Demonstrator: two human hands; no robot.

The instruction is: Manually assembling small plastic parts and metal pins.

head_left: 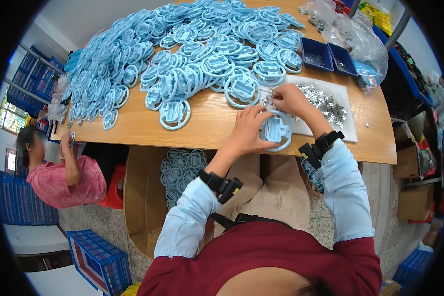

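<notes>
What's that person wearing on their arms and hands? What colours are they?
The left hand and right hand have no gloves. Each wrist wears a black strap with a black box; the left box has a yellow mark. Pale blue sleeve covers wrap the forearms, with dark red sleeves above.

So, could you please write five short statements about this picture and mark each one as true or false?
1. The left hand holds a light-blue, round plastic part with a boxy centre. True.
2. The right hand grips that same part. False: the right hand is at the small, silver-coloured metal pieces.
3. Many of these metal pieces lie on a flat white board. True.
4. Two dark-blue rectangular trays stand left of the large heap of light-blue plastic parts. False: the trays stand to its right.
5. A person in a pink patterned top sits at the left side of the picture. True.
</notes>
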